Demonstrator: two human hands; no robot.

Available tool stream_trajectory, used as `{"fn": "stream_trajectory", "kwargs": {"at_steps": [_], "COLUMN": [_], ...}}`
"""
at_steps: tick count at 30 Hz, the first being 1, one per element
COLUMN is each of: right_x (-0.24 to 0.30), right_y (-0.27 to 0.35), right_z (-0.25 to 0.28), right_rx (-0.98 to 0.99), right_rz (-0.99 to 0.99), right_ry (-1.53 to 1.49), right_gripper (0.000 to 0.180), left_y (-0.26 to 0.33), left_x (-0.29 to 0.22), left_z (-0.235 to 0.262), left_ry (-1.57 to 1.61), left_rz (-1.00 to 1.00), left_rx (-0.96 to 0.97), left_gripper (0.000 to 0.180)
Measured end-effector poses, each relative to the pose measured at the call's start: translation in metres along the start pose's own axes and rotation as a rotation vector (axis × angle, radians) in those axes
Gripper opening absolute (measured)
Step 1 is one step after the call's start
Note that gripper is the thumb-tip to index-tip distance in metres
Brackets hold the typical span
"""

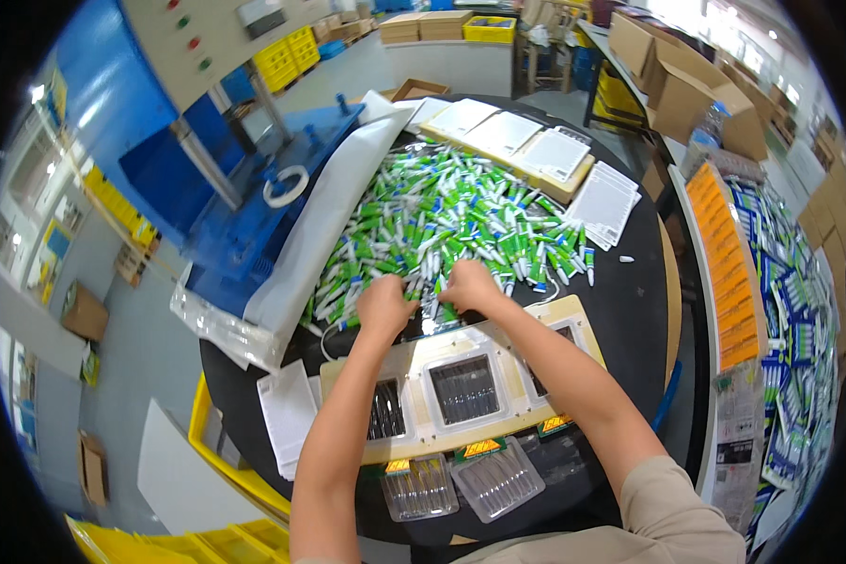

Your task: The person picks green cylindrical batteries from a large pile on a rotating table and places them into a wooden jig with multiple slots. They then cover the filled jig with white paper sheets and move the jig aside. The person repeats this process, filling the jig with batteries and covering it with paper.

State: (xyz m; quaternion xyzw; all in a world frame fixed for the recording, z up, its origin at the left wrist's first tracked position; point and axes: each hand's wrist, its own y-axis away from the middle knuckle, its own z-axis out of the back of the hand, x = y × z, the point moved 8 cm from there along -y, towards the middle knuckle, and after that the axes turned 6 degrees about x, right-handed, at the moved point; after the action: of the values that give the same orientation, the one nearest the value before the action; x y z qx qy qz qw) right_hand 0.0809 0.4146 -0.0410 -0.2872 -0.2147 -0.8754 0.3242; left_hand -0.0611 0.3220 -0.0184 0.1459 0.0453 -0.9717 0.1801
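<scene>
A heap of small green-and-white tubes (461, 207), some with blue bands, is spread over the round black table. At its near edge my left hand (383, 305) is closed, fingers curled around tubes at the heap. My right hand (470, 287) sits just beside it, also closed, its fingertips pinching among the tubes. What exactly each hand grips is partly hidden by the knuckles. Below both forearms lies a cream tray-like fixture (414, 371) with clear plastic-lined windows; the middle window (464, 390) shows rows of slots.
Two clear blister packs (498, 479) lie at the table's near edge. White cards are stacked on the left (289, 418) and right (603, 205). A blue press machine (244, 216) stands at left. Bagged blue-green packs (790, 376) fill the right side, by an orange strip (724, 268).
</scene>
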Motion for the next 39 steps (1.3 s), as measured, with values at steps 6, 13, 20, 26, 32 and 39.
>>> {"fn": "stream_trajectory", "kwargs": {"at_steps": [6,13,20,26,32,39], "right_x": [0.062,0.182,0.181,0.133,0.113,0.126], "right_y": [0.093,0.213,0.180,0.096,0.001,0.004], "right_z": [0.036,-0.078,-0.093,-0.013,-0.058,-0.057], "right_rx": [-0.098,-0.240,-0.108,-0.367,-0.205,-0.193], "right_rz": [0.344,1.366,1.322,0.732,0.364,0.301], "right_ry": [-0.515,0.576,0.482,0.212,0.417,0.534], "right_gripper": [0.015,0.016,0.029,0.011,0.029,0.024], "left_y": [0.020,0.201,0.286,0.268,0.264,0.269], "left_x": [0.016,0.087,0.056,0.037,0.034,0.035], "left_z": [0.032,0.105,0.082,0.070,0.062,0.052], "left_ry": [0.359,0.983,0.519,0.084,0.019,-0.102], "left_rz": [-0.084,0.014,-0.065,-0.188,-0.133,-0.116], "left_rx": [0.241,-0.444,-0.742,-0.688,-0.479,-0.308], "left_gripper": [0.028,0.025,0.037,0.030,0.036,0.039]}}
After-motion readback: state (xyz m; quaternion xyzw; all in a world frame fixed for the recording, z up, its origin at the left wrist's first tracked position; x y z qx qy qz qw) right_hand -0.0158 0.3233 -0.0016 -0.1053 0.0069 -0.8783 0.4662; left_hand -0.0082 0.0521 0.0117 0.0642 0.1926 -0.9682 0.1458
